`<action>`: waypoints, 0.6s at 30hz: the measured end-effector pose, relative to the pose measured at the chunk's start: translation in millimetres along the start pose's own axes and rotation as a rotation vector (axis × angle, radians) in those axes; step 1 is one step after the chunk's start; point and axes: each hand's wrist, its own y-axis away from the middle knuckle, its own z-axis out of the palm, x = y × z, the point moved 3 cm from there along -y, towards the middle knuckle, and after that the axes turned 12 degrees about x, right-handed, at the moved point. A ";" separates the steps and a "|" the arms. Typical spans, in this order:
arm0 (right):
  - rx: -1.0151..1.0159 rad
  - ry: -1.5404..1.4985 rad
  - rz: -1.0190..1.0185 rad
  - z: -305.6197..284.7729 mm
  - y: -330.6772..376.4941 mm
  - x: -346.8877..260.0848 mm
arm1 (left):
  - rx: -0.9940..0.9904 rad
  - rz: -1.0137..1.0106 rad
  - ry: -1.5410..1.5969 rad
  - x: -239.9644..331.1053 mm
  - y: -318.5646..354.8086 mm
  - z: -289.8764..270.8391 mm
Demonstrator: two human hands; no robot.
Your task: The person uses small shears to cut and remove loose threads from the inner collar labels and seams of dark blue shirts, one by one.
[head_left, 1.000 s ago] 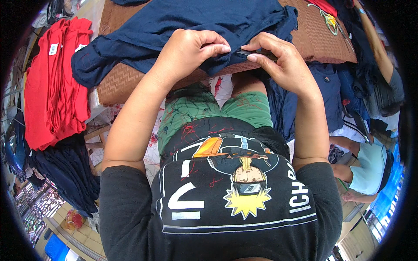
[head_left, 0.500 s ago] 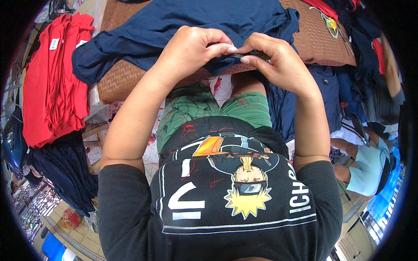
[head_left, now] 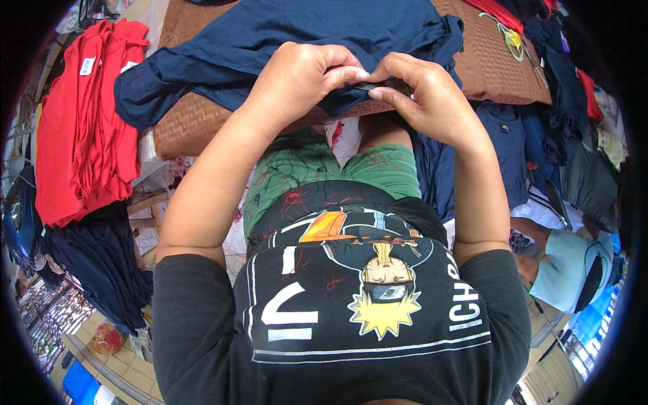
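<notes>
A navy garment [head_left: 223,57] lies spread over a brown cushioned surface [head_left: 192,121] in front of me. My left hand [head_left: 307,67] is closed in a pinch at the garment's near edge, thumb against forefinger. Right beside it, my right hand [head_left: 418,84] is closed around a thin dark metal tool [head_left: 365,86], whose tip shows between the thumb and forefinger. The fingertips of both hands almost meet. Most of the tool is hidden in the right hand, so its exact kind does not show.
Red garments [head_left: 88,135] hang at the left, above dark folded cloth [head_left: 101,270]. A yellow-green cord [head_left: 514,44] lies at the far right of the brown surface. More navy garments [head_left: 503,145] hang right of my knees. Another person in light blue [head_left: 567,266] sits at the right.
My hands keep nearly the same pinch and place. At the right, the other person has shifted slightly, and a tan limb-like shape at the upper right is gone from there.
</notes>
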 end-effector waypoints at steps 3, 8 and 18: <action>-0.001 0.029 -0.007 -0.4 0.0 -1.6 | 0.006 -0.032 0.049 1.4 1.5 0.2; 0.035 0.011 0.025 -13.1 2.2 2.0 | -0.240 0.569 0.136 52.2 -8.0 -57.6; 0.144 -0.146 0.093 -18.1 -6.1 5.5 | 0.033 0.564 0.183 67.1 -0.1 -129.4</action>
